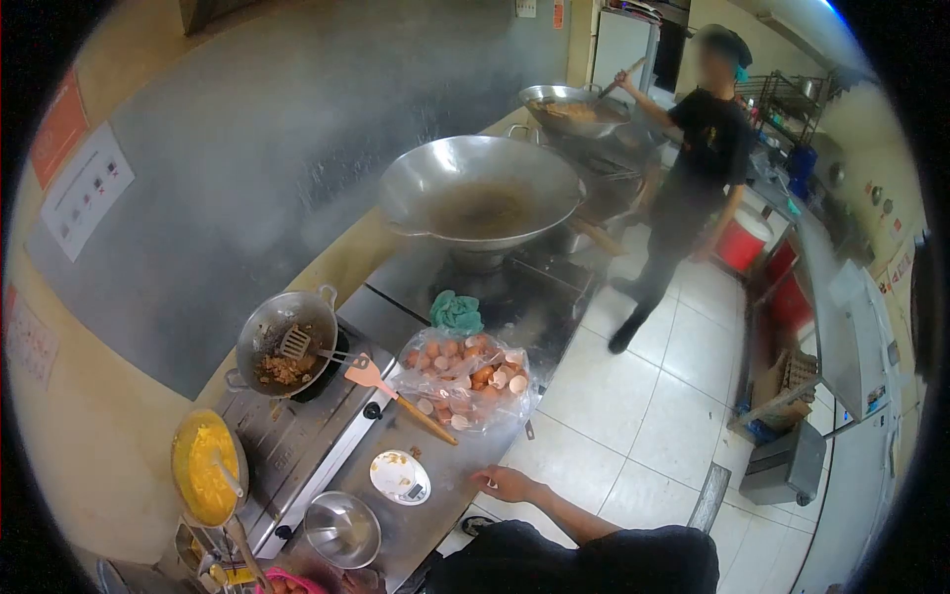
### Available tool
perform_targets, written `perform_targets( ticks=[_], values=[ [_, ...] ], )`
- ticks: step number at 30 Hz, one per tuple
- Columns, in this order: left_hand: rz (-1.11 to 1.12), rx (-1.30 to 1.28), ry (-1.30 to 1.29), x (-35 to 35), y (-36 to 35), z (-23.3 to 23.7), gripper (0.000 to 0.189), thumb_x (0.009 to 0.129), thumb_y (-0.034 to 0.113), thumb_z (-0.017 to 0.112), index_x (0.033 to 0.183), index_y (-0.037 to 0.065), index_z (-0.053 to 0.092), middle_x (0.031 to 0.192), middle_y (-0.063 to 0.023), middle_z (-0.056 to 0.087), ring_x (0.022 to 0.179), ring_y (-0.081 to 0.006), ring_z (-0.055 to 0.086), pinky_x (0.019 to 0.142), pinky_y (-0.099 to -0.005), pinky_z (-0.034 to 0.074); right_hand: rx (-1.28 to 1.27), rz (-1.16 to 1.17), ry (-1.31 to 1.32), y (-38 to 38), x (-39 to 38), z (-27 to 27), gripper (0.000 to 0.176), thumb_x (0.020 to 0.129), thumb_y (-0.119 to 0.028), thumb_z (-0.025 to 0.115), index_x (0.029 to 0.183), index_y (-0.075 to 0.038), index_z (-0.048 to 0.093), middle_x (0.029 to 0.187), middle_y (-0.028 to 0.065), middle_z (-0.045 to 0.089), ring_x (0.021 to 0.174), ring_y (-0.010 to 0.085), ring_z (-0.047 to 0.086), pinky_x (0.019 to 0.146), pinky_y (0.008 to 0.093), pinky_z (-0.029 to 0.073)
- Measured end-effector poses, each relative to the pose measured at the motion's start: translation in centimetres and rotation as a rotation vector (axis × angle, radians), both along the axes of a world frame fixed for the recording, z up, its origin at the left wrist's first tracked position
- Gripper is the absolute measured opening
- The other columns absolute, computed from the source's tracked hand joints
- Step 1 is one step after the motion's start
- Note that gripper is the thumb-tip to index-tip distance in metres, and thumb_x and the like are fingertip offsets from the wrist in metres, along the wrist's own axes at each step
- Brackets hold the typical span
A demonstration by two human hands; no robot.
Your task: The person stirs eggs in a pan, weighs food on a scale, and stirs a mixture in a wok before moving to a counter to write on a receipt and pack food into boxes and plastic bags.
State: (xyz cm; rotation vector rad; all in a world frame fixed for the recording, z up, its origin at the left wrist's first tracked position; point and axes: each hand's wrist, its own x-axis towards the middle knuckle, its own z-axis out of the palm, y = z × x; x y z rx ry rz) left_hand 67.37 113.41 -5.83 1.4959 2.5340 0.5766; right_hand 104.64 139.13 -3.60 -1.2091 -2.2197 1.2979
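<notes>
My right hand [505, 484] hovers at the counter's front edge, its fingers loosely bent and holding nothing that I can see. The nearest thing to it is a white digital kitchen scale [400, 479] with yellowish smears on its top. At the bottom edge, what shows of my left hand [362, 581] is dark and mostly cut off, close to a steel mixing bowl [342, 531]; its fingers cannot be made out. Behind the scale, a pink spatula [368, 376] with a wooden handle lies beside a clear plastic bag of eggshells [465, 381].
On the stove sit a small wok [259, 342] with browned food and a slotted turner [296, 344], and a pan of yellow food [184, 465]. A big wok [483, 158] stands farther back near a green cloth [456, 311]. Beyond, another person [701, 168] stirs a wok [554, 91].
</notes>
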Motion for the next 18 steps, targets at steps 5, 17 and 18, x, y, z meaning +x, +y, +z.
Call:
perform_targets(
  ticks=[5, 17, 18],
  values=[
    [-0.019, -0.001, -0.031, -0.1, 0.0, 0.0, 0.085, 0.071, 0.041, 0.076, 0.133, -0.002, 0.036, 0.129, -0.0263, 0.043, 0.12, -0.0417, 0.04, 0.099, -0.0466, 0.037, -0.05, -0.038, -0.006, -0.2, 0.1, 0.0, 0.032, 0.087, -0.02, 0.055, 0.115, -0.005, 0.055, 0.097, 0.0162, 0.06, 0.091, 0.031, 0.059, 0.082, 0.0394, 0.048],
    [-0.012, -0.155, -0.102, -0.3, 0.0, 0.9, 0.096, 0.072, 0.054, 0.069, 0.137, -0.004, 0.029, 0.132, -0.0272, 0.04, 0.121, -0.0417, 0.04, 0.102, -0.0455, 0.033, -0.011, -0.016, 0.013, -0.6, 0.3, -1.9, 0.03, 0.088, -0.023, 0.054, 0.114, -0.007, 0.055, 0.095, 0.016, 0.06, 0.09, 0.0311, 0.06, 0.081, 0.0398, 0.048],
    [-0.021, -0.168, -0.097, -0.5, -0.2, 0.3, 0.097, 0.072, 0.056, 0.068, 0.137, -0.005, 0.029, 0.132, -0.0273, 0.04, 0.121, -0.0418, 0.04, 0.102, -0.0454, 0.033, -0.01, -0.014, 0.012, -0.6, 0.3, -1.7, 0.03, 0.088, -0.023, 0.054, 0.114, -0.007, 0.055, 0.095, 0.016, 0.06, 0.09, 0.0311, 0.06, 0.081, 0.0398, 0.048]
  ],
)
